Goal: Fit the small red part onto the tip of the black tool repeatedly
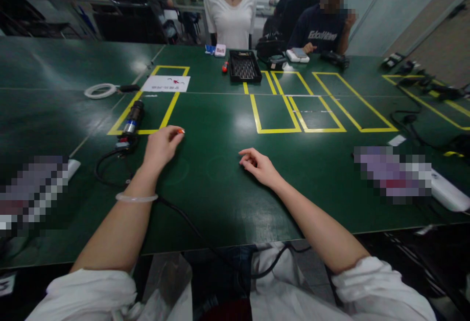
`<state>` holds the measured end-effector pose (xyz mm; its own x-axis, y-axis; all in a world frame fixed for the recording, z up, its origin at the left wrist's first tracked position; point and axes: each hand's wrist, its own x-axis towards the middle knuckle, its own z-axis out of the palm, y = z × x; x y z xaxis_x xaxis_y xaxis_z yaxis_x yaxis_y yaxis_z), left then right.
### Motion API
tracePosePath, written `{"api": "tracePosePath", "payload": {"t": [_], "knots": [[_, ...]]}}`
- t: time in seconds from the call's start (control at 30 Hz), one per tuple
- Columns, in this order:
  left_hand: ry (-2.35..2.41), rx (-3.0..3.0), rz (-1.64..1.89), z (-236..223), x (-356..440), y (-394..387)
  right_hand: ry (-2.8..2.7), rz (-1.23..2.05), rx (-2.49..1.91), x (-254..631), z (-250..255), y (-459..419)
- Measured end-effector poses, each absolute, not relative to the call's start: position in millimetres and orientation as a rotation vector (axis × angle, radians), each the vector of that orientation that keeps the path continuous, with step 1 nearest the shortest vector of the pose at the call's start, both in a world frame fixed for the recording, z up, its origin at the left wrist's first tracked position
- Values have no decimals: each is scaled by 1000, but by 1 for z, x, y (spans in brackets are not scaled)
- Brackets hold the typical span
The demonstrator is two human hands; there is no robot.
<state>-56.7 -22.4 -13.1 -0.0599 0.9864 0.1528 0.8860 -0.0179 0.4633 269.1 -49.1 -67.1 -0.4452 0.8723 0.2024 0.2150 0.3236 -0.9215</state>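
Note:
My left hand (161, 149) is raised a little over the green table (216, 203), thumb and fingers pinched together. A tiny orange-red spot shows at its fingertips; whether it is a small held piece or a nail, I cannot make out. Just left of that hand lies a black and silver cylindrical tool (134, 115) with a blue band and a black cord (183, 216) that passes by my left forearm. My right hand (259, 167) hovers near the table's middle, fingers loosely bent and apart, with nothing visible in it.
Yellow tape outlines (279, 130) mark the table. Farther back are a black tray (245, 66), a small red object (225, 67), a white printed sheet (167, 83) and a coiled white cable (101, 91). Blurred-out devices lie left and right. People sit across the table.

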Motion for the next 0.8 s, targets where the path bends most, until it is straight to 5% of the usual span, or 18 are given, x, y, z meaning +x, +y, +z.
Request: {"api": "tracePosePath", "payload": {"t": [0.23, 0.8], "knots": [[1104, 1537, 665, -26, 50, -43, -1853, 1204, -898, 269, -64, -51], [1128, 1374, 704, -32, 68, -57, -1721, 1327, -901, 267, -60, -53]]}}
